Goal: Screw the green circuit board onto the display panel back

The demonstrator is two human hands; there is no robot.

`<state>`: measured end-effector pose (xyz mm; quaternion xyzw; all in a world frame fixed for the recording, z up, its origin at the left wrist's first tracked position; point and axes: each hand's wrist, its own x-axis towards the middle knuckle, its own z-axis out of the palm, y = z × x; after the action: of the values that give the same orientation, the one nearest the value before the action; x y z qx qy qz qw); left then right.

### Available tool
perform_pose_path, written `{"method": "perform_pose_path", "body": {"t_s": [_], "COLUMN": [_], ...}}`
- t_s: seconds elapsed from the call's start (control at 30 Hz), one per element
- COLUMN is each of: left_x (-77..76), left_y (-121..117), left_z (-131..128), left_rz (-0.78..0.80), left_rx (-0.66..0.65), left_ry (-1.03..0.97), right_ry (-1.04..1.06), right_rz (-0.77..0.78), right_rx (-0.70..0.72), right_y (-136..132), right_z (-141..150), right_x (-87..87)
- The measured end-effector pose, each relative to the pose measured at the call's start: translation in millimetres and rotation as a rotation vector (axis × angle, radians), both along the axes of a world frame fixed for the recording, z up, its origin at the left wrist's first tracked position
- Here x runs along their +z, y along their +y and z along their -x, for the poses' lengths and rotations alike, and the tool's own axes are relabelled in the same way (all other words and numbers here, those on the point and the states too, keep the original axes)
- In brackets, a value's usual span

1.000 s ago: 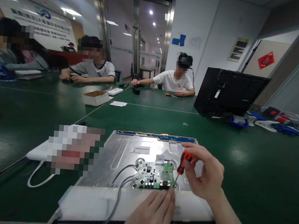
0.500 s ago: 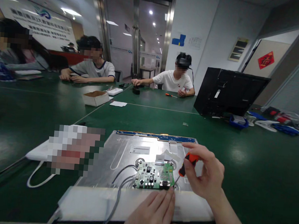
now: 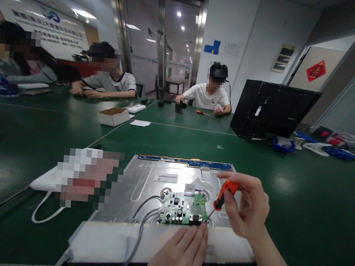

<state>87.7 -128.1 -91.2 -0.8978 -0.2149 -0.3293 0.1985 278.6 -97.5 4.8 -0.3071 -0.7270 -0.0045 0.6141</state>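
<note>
In my right hand is an orange and black screwdriver, gripped by its handle between thumb and fingers. The screwdriver leans, its thin shaft reaching down to the lower right corner of a green circuit board. My left hand lies with fingers stretched out over a whitish strip, fingertips by that same corner, close to the screwdriver's tip. Whether a screw sits under the tip is hidden. The board rests on a silver metal display panel, and grey cables run from its left side.
A white device with a cable lies left of the panel, partly blurred out. Farther off are an open cardboard box, a large black monitor and a blue tray. Several people sit across the green table; another screwdriver lies there.
My right hand and the screwdriver handle have shifted slightly right, the tip staying at the board's corner. My left hand has not moved. Across the table, a person's hand moved right with a dark object.
</note>
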Motion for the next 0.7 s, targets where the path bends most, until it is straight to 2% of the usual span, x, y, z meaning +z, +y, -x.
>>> {"method": "perform_pose_path", "body": {"t_s": [0.13, 0.27, 0.5, 0.7], "left_x": [-0.5, -1.9, 1.9, -4.5], "left_y": [0, 0, 0, 0], "left_z": [1, 0, -1, 1], "left_rz": [0.026, 0.032, 0.024, 0.030], "left_rx": [-0.006, -0.016, -0.003, -0.005], "left_ry": [0.013, 0.007, -0.027, 0.029], "right_ry": [-0.040, -0.091, -0.140, -0.133], "right_rz": [0.072, 0.067, 0.028, 0.016], "right_rx": [0.070, 0.120, 0.036, 0.058], "right_y": [-2, -1, -1, 1], "right_z": [-1, 1, 3, 3], "right_x": [2.8, 6.0, 10.2, 8.9]}}
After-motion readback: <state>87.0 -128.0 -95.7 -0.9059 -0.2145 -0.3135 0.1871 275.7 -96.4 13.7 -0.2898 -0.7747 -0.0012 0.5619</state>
